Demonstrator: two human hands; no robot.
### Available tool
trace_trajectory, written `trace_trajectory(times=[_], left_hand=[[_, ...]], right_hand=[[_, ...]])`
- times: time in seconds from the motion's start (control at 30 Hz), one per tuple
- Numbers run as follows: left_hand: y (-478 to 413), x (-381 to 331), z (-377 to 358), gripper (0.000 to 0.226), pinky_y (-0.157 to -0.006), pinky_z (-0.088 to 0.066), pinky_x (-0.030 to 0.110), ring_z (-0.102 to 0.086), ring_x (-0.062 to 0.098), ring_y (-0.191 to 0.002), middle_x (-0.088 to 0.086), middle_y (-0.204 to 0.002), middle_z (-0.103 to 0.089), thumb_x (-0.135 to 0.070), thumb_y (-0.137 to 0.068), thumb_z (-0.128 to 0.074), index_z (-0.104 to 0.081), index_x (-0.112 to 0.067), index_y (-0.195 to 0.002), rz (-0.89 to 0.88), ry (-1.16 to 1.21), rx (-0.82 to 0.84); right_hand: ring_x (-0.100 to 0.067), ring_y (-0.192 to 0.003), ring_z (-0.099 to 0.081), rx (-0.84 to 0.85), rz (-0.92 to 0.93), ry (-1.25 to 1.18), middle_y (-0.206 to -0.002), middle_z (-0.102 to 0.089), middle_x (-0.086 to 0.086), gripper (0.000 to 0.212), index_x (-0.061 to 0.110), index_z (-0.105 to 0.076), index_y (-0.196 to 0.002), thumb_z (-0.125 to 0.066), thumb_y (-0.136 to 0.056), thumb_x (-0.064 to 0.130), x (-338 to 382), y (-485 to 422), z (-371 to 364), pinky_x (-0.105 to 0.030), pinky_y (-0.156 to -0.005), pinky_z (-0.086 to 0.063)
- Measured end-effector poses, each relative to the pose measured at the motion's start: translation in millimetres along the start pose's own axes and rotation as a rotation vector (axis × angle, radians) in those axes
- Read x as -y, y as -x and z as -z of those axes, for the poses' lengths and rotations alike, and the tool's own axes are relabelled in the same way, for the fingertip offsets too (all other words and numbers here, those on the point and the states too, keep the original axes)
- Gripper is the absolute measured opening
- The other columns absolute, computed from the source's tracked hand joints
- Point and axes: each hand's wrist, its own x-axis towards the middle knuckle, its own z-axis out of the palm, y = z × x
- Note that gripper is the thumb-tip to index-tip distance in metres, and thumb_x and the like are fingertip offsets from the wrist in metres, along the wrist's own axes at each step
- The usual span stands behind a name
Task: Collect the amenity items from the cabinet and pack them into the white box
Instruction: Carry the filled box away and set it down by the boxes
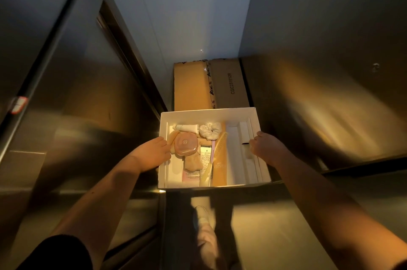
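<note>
I hold the open white box (211,111) in the air in front of me. My left hand (154,153) grips its left wall and my right hand (265,147) grips its right wall. Inside lie a pink case (184,144) on beige cloth, a white tube (187,127), a white scrunchie (210,130), a yellow comb (217,148) and a tan flat pack (219,170). The box's right half holds a white insert (239,153).
Steel cabinet fronts stand close on the left (72,98) and right (319,104). A sealed cardboard carton (209,85) sits on the floor just beyond the box. My leg and shoe (203,221) show below the box in the narrow gap.
</note>
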Motion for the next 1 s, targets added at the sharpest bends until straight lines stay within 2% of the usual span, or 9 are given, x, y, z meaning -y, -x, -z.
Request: trace_trajectory(times=[0.2,0.5,0.67,0.8,1.0], left_hand=[[-8.1,-10.0,-11.7,0.035,-0.108,-0.027,0.037,-0.043,0.023,-0.12,0.006,-0.128,-0.051,-0.012,-0.088,-0.057,-0.053,-0.014,-0.123,0.013,0.047,0.037],[-27.3,-2.6,1.8,0.036,-0.107,-0.025,0.039,-0.041,0.027,-0.12,0.01,-0.128,-0.05,-0.009,-0.09,-0.052,-0.05,-0.01,-0.126,-0.009,-0.035,0.027],[-23.6,-8.6,-3.8,0.04,-0.111,-0.019,0.042,-0.037,0.027,-0.124,0.011,-0.132,-0.047,-0.01,-0.089,-0.055,-0.047,-0.011,-0.129,0.035,-0.008,0.045],[-18.9,-13.8,0.2,0.044,-0.113,-0.009,0.044,-0.025,0.027,-0.134,0.009,-0.141,-0.038,-0.015,-0.089,-0.054,-0.044,-0.015,-0.132,0.146,0.051,0.045],[-7.9,-29.8,9.2,0.058,-0.112,0.002,0.047,0.0,0.027,-0.142,0.009,-0.155,-0.011,-0.02,-0.09,-0.054,-0.029,-0.019,-0.143,0.271,0.11,0.089]], right_hand=[[-0.024,-0.106,-0.053,0.006,0.017,0.008,-0.112,-0.059,-0.011,0.029,0.006,-0.056,-0.111,-0.062,-0.083,0.01,-6.1,-15.0,-8.5,-0.038,-0.1,-0.038],[-0.026,-0.116,-0.049,0.07,-0.021,-0.005,-0.125,-0.055,-0.012,0.035,0.006,-0.053,-0.118,-0.059,-0.084,0.01,-9.9,-21.2,-27.8,-0.043,-0.107,-0.03],[-0.028,-0.119,-0.046,0.075,-0.034,0.038,-0.126,-0.052,-0.013,0.037,0.008,-0.051,-0.12,-0.059,-0.084,0.011,-3.8,-15.8,-24.8,-0.044,-0.108,-0.027],[-0.029,-0.125,-0.039,0.075,-0.067,0.031,-0.13,-0.049,-0.014,0.037,0.007,-0.049,-0.122,-0.057,-0.086,0.011,-0.3,-8.7,-20.4,-0.045,-0.11,-0.022],[-0.031,-0.135,-0.026,0.088,-0.157,-0.11,-0.139,-0.041,-0.014,0.039,0.01,-0.049,-0.126,-0.055,-0.087,0.01,9.4,4.1,-12.6,-0.048,-0.112,-0.017]])
